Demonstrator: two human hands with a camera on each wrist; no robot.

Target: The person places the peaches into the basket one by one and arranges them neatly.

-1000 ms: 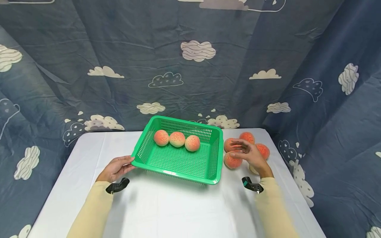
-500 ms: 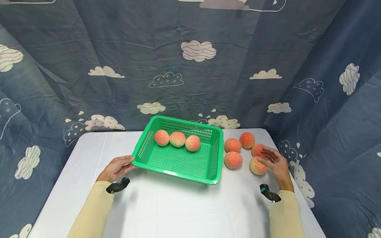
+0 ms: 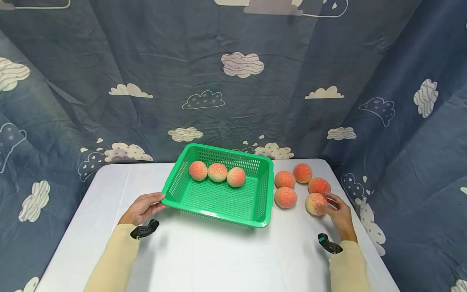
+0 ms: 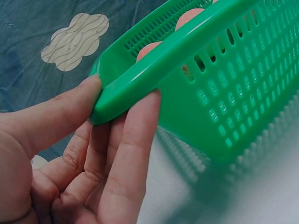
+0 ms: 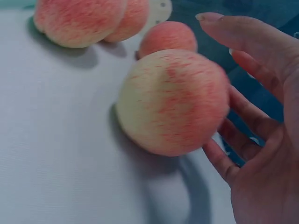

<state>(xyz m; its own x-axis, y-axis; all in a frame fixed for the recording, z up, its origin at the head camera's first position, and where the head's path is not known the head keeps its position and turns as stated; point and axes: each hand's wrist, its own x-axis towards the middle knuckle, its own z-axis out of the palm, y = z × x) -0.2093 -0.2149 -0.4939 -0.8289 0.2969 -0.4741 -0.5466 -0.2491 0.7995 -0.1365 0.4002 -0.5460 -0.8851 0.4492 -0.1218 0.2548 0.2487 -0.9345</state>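
Observation:
A green plastic basket (image 3: 219, 202) holds three peaches, among them a middle peach (image 3: 217, 172), in a row along its far side. My left hand (image 3: 144, 207) pinches the basket's near left corner, thumb on the rim and fingers beneath it, as the left wrist view shows. To the basket's right, my right hand (image 3: 340, 215) is beside a pale yellow-and-pink peach (image 5: 173, 102) on the table. Its fingers are spread around the peach's right side, and the thumb is apart from it in the right wrist view. Whether the fingertips touch the peach is hard to tell.
Several more peaches, such as a front peach (image 3: 285, 197) and a back right peach (image 3: 319, 185), lie between the basket and the right hand. A white cloth covers the table (image 3: 219, 259). A dark cloud-patterned curtain (image 3: 164, 61) hangs behind and at the sides.
My right hand has moved right from above the peaches near the basket, then lowered beside the pale peach. The left hand and basket have stayed in place.

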